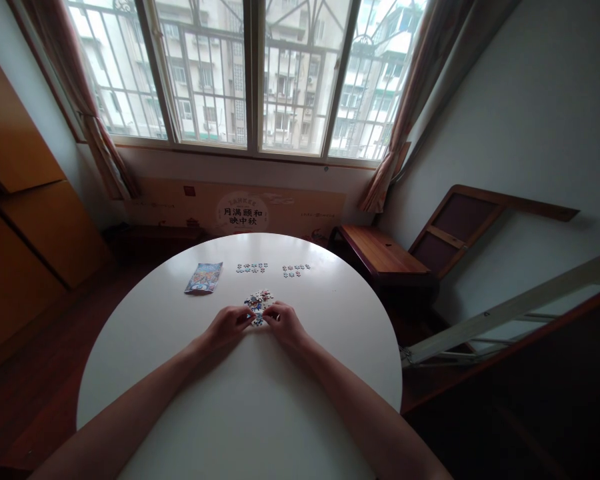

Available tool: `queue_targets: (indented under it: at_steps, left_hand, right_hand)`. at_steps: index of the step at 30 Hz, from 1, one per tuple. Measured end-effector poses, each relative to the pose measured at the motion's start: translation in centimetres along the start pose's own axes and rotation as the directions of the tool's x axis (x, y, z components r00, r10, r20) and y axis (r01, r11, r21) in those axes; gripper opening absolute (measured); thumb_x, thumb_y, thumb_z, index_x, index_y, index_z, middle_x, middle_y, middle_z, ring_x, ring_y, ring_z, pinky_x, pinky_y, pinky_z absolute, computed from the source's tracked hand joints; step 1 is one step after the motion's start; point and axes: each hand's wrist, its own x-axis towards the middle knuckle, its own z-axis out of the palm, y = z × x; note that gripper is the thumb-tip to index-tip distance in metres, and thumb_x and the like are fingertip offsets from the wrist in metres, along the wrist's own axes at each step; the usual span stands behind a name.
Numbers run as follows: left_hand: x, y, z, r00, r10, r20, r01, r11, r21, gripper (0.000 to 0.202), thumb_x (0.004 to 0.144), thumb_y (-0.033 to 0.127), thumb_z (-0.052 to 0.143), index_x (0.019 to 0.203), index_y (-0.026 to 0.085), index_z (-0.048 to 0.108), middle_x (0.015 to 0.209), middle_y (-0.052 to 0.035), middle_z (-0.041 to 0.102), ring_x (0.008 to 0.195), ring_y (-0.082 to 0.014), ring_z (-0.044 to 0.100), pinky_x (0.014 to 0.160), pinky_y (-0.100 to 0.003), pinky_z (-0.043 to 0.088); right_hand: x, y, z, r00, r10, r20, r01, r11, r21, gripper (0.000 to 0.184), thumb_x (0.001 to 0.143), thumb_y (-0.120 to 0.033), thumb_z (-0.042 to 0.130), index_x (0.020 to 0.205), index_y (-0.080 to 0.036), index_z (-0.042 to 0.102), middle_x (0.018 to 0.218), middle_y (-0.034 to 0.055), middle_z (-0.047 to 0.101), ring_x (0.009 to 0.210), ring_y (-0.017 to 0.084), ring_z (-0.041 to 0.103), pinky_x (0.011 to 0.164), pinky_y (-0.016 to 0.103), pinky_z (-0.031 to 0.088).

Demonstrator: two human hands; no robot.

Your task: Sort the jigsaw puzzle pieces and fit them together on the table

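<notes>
At the middle of the round worktop [330,353], both forearms stretched forward and converged, palms down. The left hand [229,325] and right hand [286,323] curled their fingertips inward, pinching the near edge of the puzzle [259,301], which lay flat between and just beyond them. Farther off lay a bag [203,277] and two rows of pieces [251,267].

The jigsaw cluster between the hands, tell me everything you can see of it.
The jigsaw cluster is a small, flat patch of joined pieces, multicoloured with white and blue, probably cardboard, its edges ragged. It lies on the white round table, near its middle. The left hand and right hand touch its near edge.
</notes>
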Motion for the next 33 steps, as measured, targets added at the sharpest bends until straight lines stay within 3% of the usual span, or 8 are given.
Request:
queue_targets:
  at_steps: [28,31,33]
  left_hand:
    - [0.11,0.52,0.07,1.0,-0.011,0.024,0.009,0.997,0.071,0.026,0.084,0.034,0.052,0.084,0.015,0.07,0.065,-0.0005,0.064,0.057,-0.0093,0.052,0.058,-0.018,0.036]
    - [0.26,0.49,-0.28,0.999,-0.043,0.009,0.042,0.996,0.081,0.03,0.085,0.039,0.05,0.084,0.016,0.069,0.063,0.0002,0.063,0.056,-0.0095,0.052,0.057,-0.019,0.036]
    - [0.46,0.19,-0.82,0.992,-0.113,-0.06,0.119,0.987,0.111,0.031,0.086,0.041,0.049,0.086,0.018,0.069,0.061,0.0007,0.063,0.054,-0.0098,0.052,0.056,-0.019,0.036]
  right_hand:
    - [-0.02,0.87,-0.17,0.999,-0.034,0.013,0.034,0.999,-0.007,0.007,0.075,-0.017,0.064,0.075,-0.015,0.07,0.072,0.0016,0.059,0.063,0.01,0.054,0.061,0.021,0.043]
    - [0.03,0.67,-0.16,0.999,-0.038,-0.007,0.038,0.999,-0.012,0.007,0.076,-0.017,0.063,0.075,-0.014,0.069,0.072,0.0018,0.059,0.062,0.01,0.053,0.061,0.021,0.043]
    - [0.08,0.61,-0.16,0.999,-0.04,-0.019,0.04,0.999,-0.018,0.008,0.076,-0.018,0.061,0.075,-0.014,0.069,0.073,0.002,0.059,0.062,0.01,0.053,0.061,0.021,0.042]
